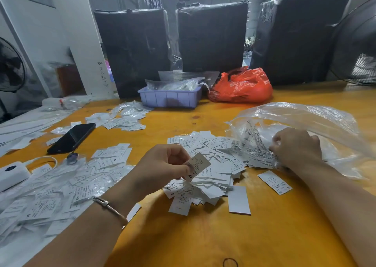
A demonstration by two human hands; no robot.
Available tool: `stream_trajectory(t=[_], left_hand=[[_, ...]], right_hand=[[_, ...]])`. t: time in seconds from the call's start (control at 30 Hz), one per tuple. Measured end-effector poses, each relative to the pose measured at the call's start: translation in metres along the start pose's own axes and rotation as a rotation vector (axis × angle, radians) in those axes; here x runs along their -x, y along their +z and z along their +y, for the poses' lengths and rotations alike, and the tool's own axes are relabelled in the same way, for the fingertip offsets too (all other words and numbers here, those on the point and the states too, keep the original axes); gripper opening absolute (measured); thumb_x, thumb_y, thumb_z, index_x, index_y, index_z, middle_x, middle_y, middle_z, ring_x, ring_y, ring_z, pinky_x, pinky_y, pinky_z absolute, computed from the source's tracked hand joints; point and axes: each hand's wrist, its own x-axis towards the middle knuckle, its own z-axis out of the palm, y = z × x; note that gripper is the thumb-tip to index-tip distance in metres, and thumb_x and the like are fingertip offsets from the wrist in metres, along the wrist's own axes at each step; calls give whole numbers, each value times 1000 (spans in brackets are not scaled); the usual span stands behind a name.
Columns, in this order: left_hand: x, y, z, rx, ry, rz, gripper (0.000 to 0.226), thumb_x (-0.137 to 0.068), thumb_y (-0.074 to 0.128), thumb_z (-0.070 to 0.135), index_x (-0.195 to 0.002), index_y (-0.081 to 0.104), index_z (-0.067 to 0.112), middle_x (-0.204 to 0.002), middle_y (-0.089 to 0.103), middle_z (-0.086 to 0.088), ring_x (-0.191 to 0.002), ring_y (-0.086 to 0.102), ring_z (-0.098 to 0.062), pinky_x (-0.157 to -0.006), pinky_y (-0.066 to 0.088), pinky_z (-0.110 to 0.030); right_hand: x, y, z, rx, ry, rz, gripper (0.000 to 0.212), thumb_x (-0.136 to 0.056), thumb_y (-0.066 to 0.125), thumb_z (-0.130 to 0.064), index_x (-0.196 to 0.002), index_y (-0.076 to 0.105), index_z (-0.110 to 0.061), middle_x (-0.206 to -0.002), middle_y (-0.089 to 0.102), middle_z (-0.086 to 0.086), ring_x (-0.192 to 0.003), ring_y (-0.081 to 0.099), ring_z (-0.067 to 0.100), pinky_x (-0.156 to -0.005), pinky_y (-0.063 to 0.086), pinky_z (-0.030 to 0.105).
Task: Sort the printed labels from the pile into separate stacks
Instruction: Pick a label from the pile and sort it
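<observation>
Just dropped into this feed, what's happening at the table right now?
A person is sorting printed labels on a yellow table. The left hand pinches a single label marked XS above the central pile. The right hand grips the edge of a clear plastic bag lying beside that pile. More labels are spread at the left and farther back, near a black phone. One label marked S lies alone to the pile's right.

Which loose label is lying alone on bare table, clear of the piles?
The S label, printed side up, right of the central pile under the right forearm. The blank one nearby touches the pile's edge.
</observation>
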Motion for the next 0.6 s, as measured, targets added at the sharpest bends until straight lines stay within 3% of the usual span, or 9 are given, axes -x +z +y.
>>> stream_trajectory(t=[0.07,0.2,0.37,0.43,0.5,0.6], left_hand=[[0,0,0,-12,-1,3,7,-82,69,0,-84,69,7,-84,77,-3,-85,70,-23,-67,54,-23],[-1,1,-1,-22,-3,0,8,-81,70,1,-83,69,8,-85,77,-2,-85,70,-21,-68,56,-25],[0,0,-1,-28,2,1,9,-82,70,-1,-84,70,7,-84,77,-1,-84,70,-20,-69,56,-25],[0,0,-2,-28,-1,3,9,-82,69,-2,-84,70,6,-83,77,1,-83,71,-17,-70,56,-24],[-1,1,-2,-28,-2,3,9,-81,69,-3,-85,70,6,-83,77,2,-82,72,-15,-70,56,-23],[-1,1,-1,-27,-2,5,8,-82,69,-2,-85,70,6,-83,77,1,-82,72,-14,-70,56,-23]], right_hand=[[0,-1,-1,-29,-3,28,10,-87,63,-24,-82,72,-23,-89,64,-1,-95,58,26,-83,33,36],[0,-1,-1,-93,-28,45,14,-86,63,-18,-77,71,-25,-91,66,-2,-95,58,25,-87,33,37],[1,0,-1,-194,-26,129,11,-88,59,-19,-85,69,-23,-80,65,-1,-87,56,25,-80,30,35],[0,1,0,-165,-23,83,13,-88,63,-24,-99,68,-23,-100,69,3,-102,57,27,-86,33,37],[0,1,0,-87,-11,-31,33,-86,68,-36,-115,63,-21,-118,63,3,-118,50,28,-95,35,40],[0,1,-2,-52,-23,-33,22,-87,67,-38,-102,69,-22,-114,62,2,-116,49,27,-93,35,41]])
